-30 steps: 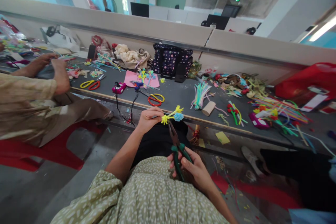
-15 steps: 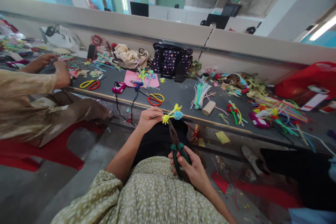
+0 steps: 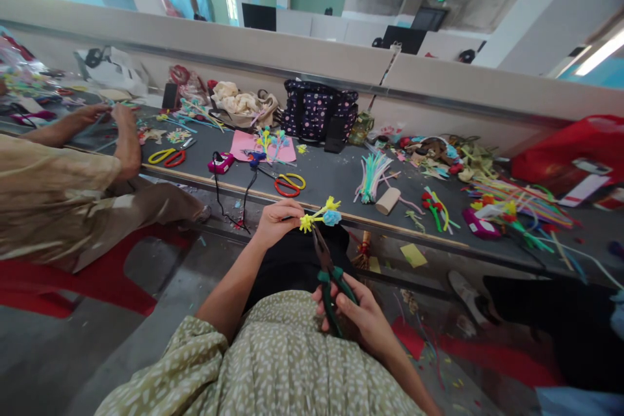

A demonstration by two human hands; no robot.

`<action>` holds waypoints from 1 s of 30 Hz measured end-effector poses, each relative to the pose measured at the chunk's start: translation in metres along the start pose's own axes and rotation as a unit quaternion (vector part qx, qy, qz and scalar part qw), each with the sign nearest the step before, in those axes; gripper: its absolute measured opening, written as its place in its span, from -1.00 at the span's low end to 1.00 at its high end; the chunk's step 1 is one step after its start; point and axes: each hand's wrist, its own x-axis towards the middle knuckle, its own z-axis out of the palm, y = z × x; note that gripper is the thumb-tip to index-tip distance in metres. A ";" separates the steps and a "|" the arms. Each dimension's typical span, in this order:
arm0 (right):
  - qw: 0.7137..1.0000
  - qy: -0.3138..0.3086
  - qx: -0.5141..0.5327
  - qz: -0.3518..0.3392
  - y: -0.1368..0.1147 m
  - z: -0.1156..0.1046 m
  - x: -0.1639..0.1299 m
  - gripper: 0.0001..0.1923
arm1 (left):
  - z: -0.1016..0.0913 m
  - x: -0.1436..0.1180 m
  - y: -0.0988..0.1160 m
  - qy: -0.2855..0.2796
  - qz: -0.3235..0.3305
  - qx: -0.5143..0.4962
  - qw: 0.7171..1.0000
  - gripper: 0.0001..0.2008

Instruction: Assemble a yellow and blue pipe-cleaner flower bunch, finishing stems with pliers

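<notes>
My left hand [image 3: 277, 221] pinches a small pipe-cleaner flower [image 3: 322, 213] with yellow tufts and a blue pom, held just in front of the table's near edge. My right hand [image 3: 358, 315] grips the green handles of a pair of pliers [image 3: 327, 273]. The pliers' dark jaws point up and reach the flower's stem right under the tufts. Both hands are over my lap, above a green patterned sleeve.
A long dark table [image 3: 331, 175] carries red-and-yellow scissors [image 3: 288, 184], a bundle of pipe cleaners [image 3: 371, 175], a cardboard tube [image 3: 388, 201], a pink sheet [image 3: 260, 146] and a dark dotted bag [image 3: 319, 110]. A person [image 3: 58, 188] sits at left, hands on the table. Scraps litter the floor.
My hands, the flower and the pliers have barely shifted. The person at left has moved their hands about on the table.
</notes>
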 end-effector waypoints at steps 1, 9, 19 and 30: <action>1.000 0.004 -0.002 -0.002 0.001 -0.001 0.000 -0.78 | 0.000 0.000 0.000 -0.002 0.004 0.000 1.000 -0.94; 0.994 0.042 -0.094 -0.035 0.005 0.001 0.004 -0.74 | 0.001 0.002 0.003 -0.005 0.019 0.002 1.000 -0.95; 0.989 0.067 -0.125 -0.044 0.002 0.003 0.005 -0.71 | 0.001 0.000 -0.002 -0.001 0.006 0.000 1.000 -0.93; 0.997 0.019 -0.070 -0.025 0.001 -0.002 0.003 -0.76 | -0.001 -0.001 -0.002 -0.005 0.001 -0.004 1.000 -0.92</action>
